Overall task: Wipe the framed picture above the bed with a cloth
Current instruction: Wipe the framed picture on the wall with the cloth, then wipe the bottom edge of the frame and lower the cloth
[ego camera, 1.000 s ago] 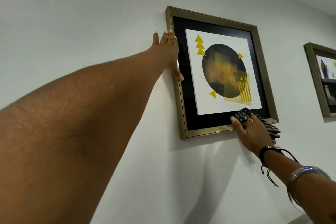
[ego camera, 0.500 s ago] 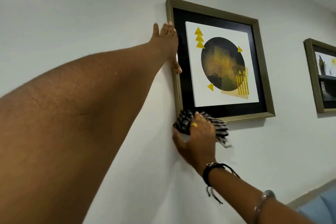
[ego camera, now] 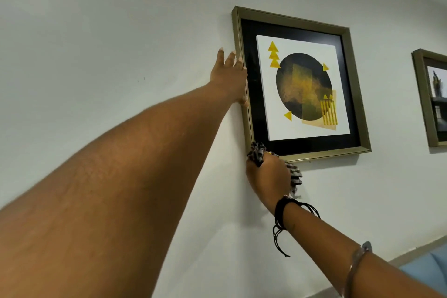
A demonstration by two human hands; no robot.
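Both my hands are up: my left hand [ego camera: 229, 80], fingers spread flat, steadies the framed picture [ego camera: 300, 84] at its nine o'clock edge on the wall, while my right hand [ego camera: 267, 176] clutches the soft cloth [ego camera: 257, 152] at seven o'clock. It probably hangs loose, glass fragile; brace the rigid frame.

Plain white painted wall [ego camera: 96, 31] carries everything here. Square gold-framed picture w/ black mat and a dark circle + yellow triangles print [ego camera: 302, 84] hangs flat on it, upper middle. A 2nd gold-framed picture [ego camera: 433, 97] hangs well apart at the right edge, cut off. Couple tiny dark specks on the wall left of the first frame.
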